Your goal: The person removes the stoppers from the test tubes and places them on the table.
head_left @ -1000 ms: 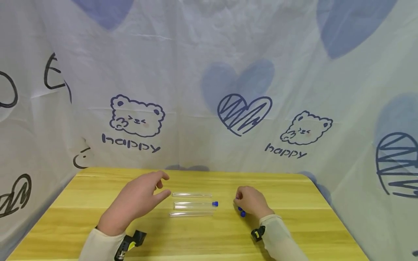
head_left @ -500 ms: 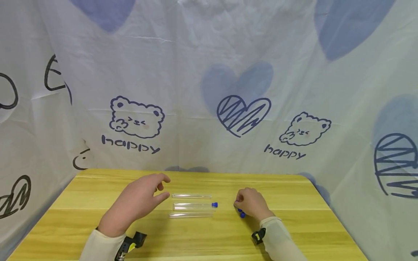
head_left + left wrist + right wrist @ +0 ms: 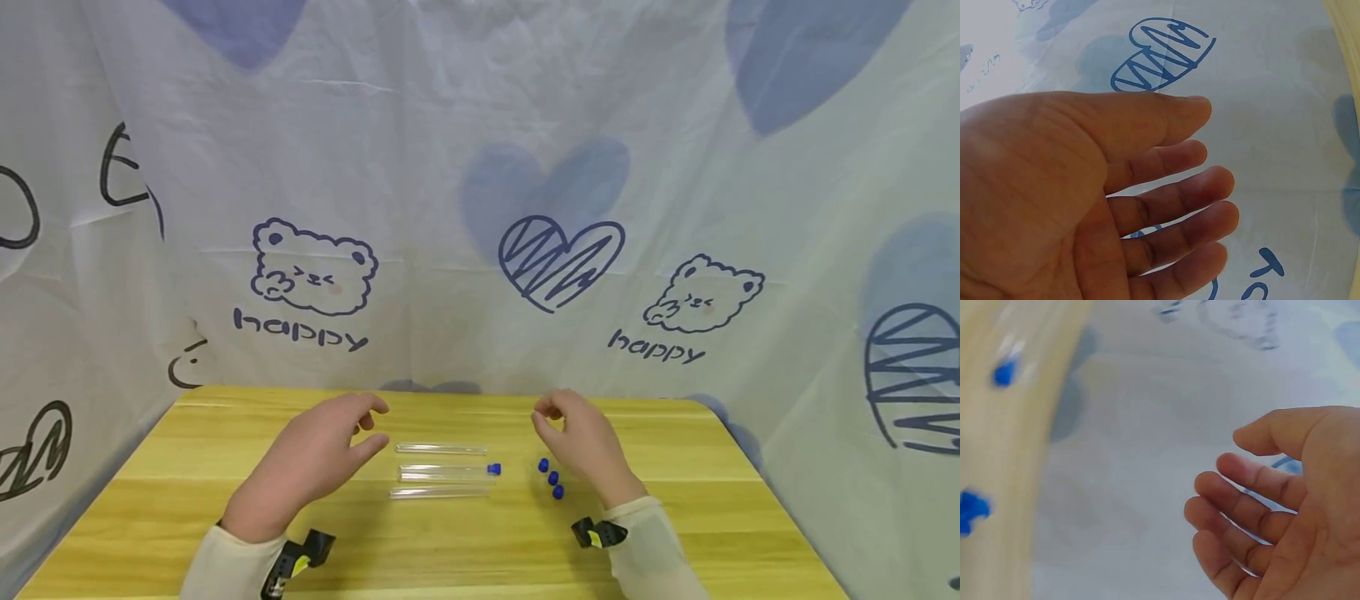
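Observation:
Several clear test tubes [image 3: 441, 449] lie side by side across the middle of the table in the head view. A blue stopper [image 3: 493, 469] sits at the right end of a middle one; whether it is pushed in cannot be told. Three loose blue stoppers [image 3: 553, 478] stand in a slanting row to the right of the tubes. My left hand [image 3: 315, 458] hovers left of the tubes, fingers relaxed, its palm bare in the left wrist view. Above and just beyond the loose stoppers is my right hand [image 3: 588, 442], its fingers loosely bent and holding nothing in the right wrist view.
The yellow wood-grain table [image 3: 450, 554] ends at a white cloth [image 3: 442, 333] printed with bears and hearts, which hangs behind and at both sides. Black cameras [image 3: 300, 560] are strapped to both wrists.
My right hand has come off the loose blue stoppers and moved up and away from me, leaving all three in sight. The left hand has stayed in place.

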{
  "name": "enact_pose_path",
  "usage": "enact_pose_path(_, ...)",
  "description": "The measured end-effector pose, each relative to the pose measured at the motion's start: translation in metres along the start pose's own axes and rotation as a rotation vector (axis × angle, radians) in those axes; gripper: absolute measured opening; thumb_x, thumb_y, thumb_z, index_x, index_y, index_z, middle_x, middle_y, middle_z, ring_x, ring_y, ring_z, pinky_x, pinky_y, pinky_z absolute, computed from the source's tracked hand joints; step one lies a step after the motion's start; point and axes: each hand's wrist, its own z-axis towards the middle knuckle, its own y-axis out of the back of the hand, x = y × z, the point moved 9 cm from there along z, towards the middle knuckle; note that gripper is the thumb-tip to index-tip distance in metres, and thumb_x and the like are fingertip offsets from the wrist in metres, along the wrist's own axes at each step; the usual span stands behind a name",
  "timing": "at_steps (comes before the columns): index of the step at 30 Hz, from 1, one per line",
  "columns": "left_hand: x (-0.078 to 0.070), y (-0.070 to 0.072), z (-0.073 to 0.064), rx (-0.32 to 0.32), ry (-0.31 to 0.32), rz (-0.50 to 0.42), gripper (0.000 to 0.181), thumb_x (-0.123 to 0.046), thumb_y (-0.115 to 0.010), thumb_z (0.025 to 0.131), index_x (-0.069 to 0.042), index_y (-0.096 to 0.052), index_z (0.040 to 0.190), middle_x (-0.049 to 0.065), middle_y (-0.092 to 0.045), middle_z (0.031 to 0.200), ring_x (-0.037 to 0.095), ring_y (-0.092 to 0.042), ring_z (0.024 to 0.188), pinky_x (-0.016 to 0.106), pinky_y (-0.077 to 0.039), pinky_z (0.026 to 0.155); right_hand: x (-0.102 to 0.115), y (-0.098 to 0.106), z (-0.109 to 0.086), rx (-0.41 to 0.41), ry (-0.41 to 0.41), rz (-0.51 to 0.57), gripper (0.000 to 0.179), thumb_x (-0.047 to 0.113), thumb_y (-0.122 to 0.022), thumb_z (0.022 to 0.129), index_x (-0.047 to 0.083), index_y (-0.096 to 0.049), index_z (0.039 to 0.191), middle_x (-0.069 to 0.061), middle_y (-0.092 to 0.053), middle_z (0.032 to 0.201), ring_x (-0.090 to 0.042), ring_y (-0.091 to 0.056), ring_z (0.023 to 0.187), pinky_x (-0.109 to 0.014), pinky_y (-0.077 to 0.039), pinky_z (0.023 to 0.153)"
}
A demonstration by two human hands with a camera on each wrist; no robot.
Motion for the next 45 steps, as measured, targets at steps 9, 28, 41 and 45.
enact_pose_path(9,0.002,0.001,-0.001,-0.012,0.006,-0.008,0.035,-0.028,-0.075,0.097,-0.015,-0.066,0.128,0.001,-0.071,0.113,0.020,-0.068,0.101,0.046,-0.056,0.087,0.053,0.032,-0.018,-0.164,0.174,0.067,0.008,0.014,-0.070,0.098,0.017,-0.074,0.104,0.007,-0.070,0.099,-0.009,-0.064,0.087,-0.033,-0.058,0.072)
enact_pose_path(28,0.007,-0.005,0.001,0.001,0.015,-0.001,0.038,-0.030,-0.073,0.098,-0.013,-0.065,0.131,0.004,-0.070,0.121,0.025,-0.067,0.109,0.049,-0.055,0.092,0.051,0.032,-0.023,0.001,0.123,-0.024,0.018,0.023,-0.074,0.096,0.017,-0.072,0.113,0.002,-0.069,0.109,-0.017,-0.066,0.100,-0.038,-0.058,0.083)
enact_pose_path(41,0.012,-0.002,0.004,-0.017,0.014,0.010,0.032,-0.027,-0.072,0.099,-0.013,-0.067,0.127,0.002,-0.071,0.114,0.023,-0.068,0.102,0.048,-0.056,0.087,0.051,-0.005,-0.018,0.059,0.189,-0.169,0.015,0.021,-0.077,0.094,0.013,-0.073,0.107,0.000,-0.069,0.100,-0.017,-0.066,0.087,-0.034,-0.057,0.071)
enact_pose_path(45,0.012,-0.003,0.005,-0.018,0.015,0.003,0.032,-0.027,-0.072,0.098,-0.013,-0.067,0.127,0.001,-0.071,0.112,0.024,-0.068,0.102,0.047,-0.056,0.087,0.046,-0.037,-0.019,0.139,0.210,-0.240,0.017,0.013,-0.078,0.093,0.010,-0.074,0.108,-0.004,-0.068,0.097,-0.018,-0.065,0.082,-0.034,-0.057,0.066)
